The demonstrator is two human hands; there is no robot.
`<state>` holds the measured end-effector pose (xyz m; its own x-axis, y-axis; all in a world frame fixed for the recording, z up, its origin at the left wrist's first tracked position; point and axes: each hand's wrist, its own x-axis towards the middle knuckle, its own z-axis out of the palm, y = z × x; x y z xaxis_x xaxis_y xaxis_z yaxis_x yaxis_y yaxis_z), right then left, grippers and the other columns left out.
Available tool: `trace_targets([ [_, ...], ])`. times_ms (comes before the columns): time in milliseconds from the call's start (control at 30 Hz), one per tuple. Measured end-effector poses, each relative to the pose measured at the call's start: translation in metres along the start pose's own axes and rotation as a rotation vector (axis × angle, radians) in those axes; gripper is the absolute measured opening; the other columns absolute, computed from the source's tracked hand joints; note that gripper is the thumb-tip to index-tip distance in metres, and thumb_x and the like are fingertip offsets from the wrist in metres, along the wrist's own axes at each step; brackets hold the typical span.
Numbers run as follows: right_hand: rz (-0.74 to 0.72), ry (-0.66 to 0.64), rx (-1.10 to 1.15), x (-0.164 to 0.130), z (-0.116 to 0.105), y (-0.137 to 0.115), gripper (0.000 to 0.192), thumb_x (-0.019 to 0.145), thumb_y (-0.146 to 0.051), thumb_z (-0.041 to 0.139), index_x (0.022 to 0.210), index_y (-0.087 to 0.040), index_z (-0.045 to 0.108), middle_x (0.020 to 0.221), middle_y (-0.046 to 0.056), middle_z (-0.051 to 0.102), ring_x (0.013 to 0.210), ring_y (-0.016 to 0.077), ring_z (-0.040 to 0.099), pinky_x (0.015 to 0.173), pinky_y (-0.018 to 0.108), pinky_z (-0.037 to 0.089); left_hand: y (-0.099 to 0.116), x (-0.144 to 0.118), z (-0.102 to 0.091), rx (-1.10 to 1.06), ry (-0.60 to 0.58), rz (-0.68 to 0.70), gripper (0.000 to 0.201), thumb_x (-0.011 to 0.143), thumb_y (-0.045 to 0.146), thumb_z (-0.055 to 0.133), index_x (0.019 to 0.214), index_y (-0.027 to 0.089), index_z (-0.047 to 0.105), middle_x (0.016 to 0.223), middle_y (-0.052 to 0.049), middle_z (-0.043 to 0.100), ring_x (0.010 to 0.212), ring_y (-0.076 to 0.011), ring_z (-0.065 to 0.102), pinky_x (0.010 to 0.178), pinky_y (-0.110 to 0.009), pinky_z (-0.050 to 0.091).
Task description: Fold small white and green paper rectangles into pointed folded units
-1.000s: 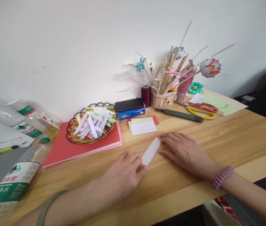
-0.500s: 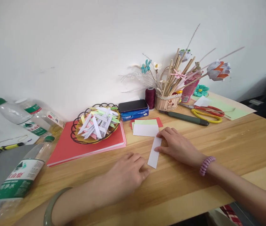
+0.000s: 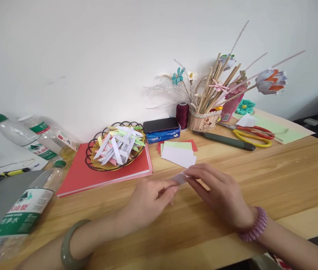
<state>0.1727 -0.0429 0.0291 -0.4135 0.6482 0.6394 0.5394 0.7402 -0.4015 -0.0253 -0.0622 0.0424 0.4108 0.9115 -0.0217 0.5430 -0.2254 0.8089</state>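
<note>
Between my two hands is a white paper strip (image 3: 180, 179), held above the wooden table (image 3: 274, 180). My left hand (image 3: 152, 197) pinches its left end between thumb and fingers. At the other end, the fingertips of my right hand (image 3: 213, 189) are closed on the strip. My fingers cover much of it. Just beyond lies a small stack of paper pieces: a white piece (image 3: 178, 156) on top, a light green piece (image 3: 180, 144) and a red piece (image 3: 194, 144) beneath.
A wicker basket (image 3: 91, 161) of folded strips sits on red paper (image 3: 71, 176). Plastic bottles (image 3: 24, 210) lie at left. Behind stand a phone (image 3: 160, 125) on a blue pack, maroon thread (image 3: 182, 114), and a stick-filled holder (image 3: 204, 122). A cutter (image 3: 226, 141) and scissors (image 3: 260, 141) lie right.
The strip has been lifted off the table, and my left hand has moved up and taken hold of it. The white piece on the stack has turned slightly askew.
</note>
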Motion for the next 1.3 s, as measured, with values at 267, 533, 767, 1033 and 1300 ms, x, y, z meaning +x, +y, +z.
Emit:
trace_targets([
  [267, -0.311, -0.181, -0.126, -0.013, -0.010, -0.018, 0.042, 0.090, -0.009, 0.039, 0.132, -0.011, 0.039, 0.112, 0.014, 0.062, 0.110, 0.0195, 0.055, 0.084, 0.032, 0.053, 0.003, 0.010, -0.002, -0.682, -0.056, -0.170, 0.037, 0.077, 0.048, 0.062, 0.090, 0.014, 0.063, 0.082, -0.004, 0.063, 0.076, -0.0152, 0.058, 0.064, -0.022, 0.045],
  [533, -0.241, -0.217, -0.091, -0.011, -0.011, -0.012, 0.031, 0.089, -0.009, 0.040, 0.115, -0.018, 0.053, 0.103, 0.008, 0.062, 0.092, 0.0154, 0.060, 0.073, 0.027, 0.053, -0.003, 0.014, 0.003, -0.564, -0.039, -0.162, 0.027, 0.070, 0.038, 0.068, 0.079, 0.012, 0.066, 0.072, -0.002, 0.063, 0.068, -0.0150, 0.056, 0.064, -0.025, 0.044],
  [767, -0.463, -0.168, -0.373, 0.000, -0.013, -0.005, 0.037, 0.094, -0.012, 0.028, 0.122, -0.015, 0.052, 0.109, 0.010, 0.062, 0.105, 0.0206, 0.054, 0.084, 0.035, 0.049, -0.012, 0.013, 0.007, -0.349, -0.066, -0.105, 0.016, 0.073, 0.025, 0.058, 0.078, 0.013, 0.067, 0.074, -0.001, 0.065, 0.071, -0.0161, 0.057, 0.066, -0.024, 0.044],
  [1033, -0.727, -0.253, -0.444, 0.008, -0.015, 0.001, 0.037, 0.094, -0.010, 0.029, 0.123, -0.010, 0.053, 0.127, 0.007, 0.057, 0.119, 0.0231, 0.048, 0.096, 0.041, 0.044, -0.010, 0.008, 0.002, 0.219, -0.058, 0.036, 0.017, 0.075, 0.014, 0.045, 0.062, 0.015, 0.056, 0.063, 0.002, 0.055, 0.058, -0.0113, 0.048, 0.055, -0.021, 0.034],
  [1300, -0.662, -0.296, -0.368, 0.002, -0.017, 0.014, 0.035, 0.095, -0.009, 0.027, 0.106, -0.008, 0.060, 0.112, 0.011, 0.065, 0.106, 0.0213, 0.058, 0.086, 0.036, 0.052, -0.007, 0.012, -0.002, 0.306, -0.062, -0.028, 0.039, 0.091, 0.030, 0.039, 0.058, 0.016, 0.056, 0.059, 0.001, 0.054, 0.058, -0.0127, 0.050, 0.058, -0.023, 0.037],
])
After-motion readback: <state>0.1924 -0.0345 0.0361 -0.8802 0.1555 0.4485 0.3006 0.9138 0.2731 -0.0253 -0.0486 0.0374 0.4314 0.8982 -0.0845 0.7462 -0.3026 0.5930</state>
